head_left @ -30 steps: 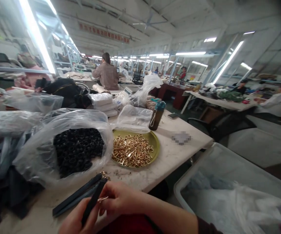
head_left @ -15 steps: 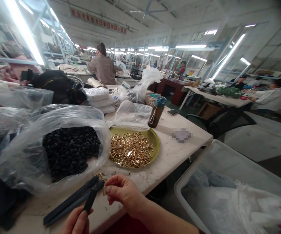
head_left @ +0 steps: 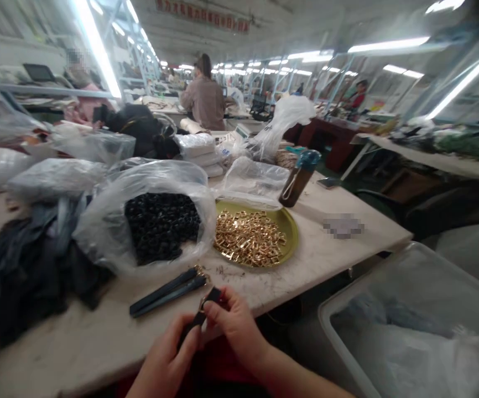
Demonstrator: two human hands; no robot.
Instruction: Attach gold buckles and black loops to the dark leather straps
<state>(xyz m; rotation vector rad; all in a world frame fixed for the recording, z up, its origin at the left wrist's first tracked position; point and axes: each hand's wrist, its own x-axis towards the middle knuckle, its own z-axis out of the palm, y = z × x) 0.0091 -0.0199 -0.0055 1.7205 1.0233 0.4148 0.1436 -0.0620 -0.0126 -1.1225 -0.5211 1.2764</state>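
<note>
Near the table's front edge, a black strap (head_left: 213,295) is held between both hands. My left hand (head_left: 172,349) is closed round its lower part. At its upper end my right hand (head_left: 236,320) pinches the strap, thumb on top. A small gold buckle (head_left: 202,303) shows on the strap by the right thumb, partly hidden by the fingers. Just beyond the hands lie black straps (head_left: 165,293) with gold buckles at their far ends. Behind them stand a golden plate (head_left: 292,243) heaped with gold buckles (head_left: 250,237) and a clear plastic bag (head_left: 98,237) full of small black loops (head_left: 162,226).
A dark bottle (head_left: 295,185) and a phone (head_left: 328,182) are at the table's far right. Dark fabric (head_left: 36,265) covers the left side. A large plastic bin (head_left: 331,320) stands beside the table at right. A person (head_left: 204,94) sits further back.
The view has swung left. Both hands have come together nearer the body, and the right hand, formerly apart with a gold buckle, now grips the strap, with the buckle on it.
</note>
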